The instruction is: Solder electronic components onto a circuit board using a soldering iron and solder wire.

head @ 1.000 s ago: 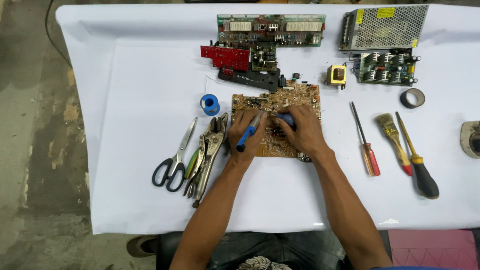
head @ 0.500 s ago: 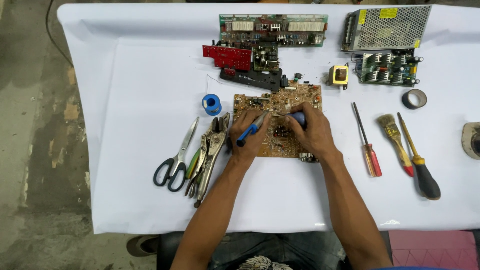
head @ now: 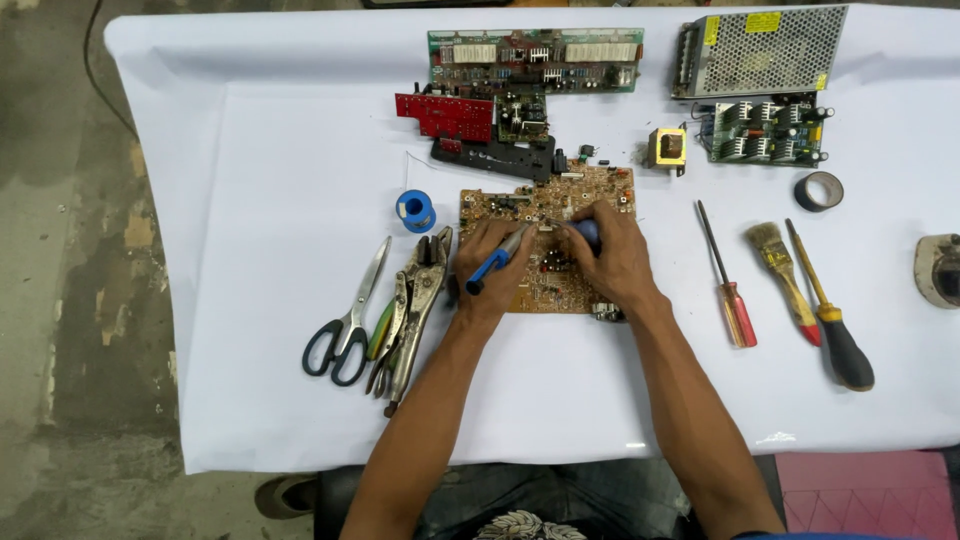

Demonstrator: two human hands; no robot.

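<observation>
This is an electronics repair workshop. A worktop (head: 250, 200) under a white sheet carries bare circuit boards (head: 535, 60), a metal-caged power supply (head: 760, 50), a small transformer (head: 666, 148) and a spool of solder (head: 415, 210). Beside them lie scissors (head: 348, 320), locking pliers (head: 415, 310), screwdrivers (head: 727, 275) and a brush (head: 782, 265), over a stained, worn concrete floor (head: 70, 300).
</observation>
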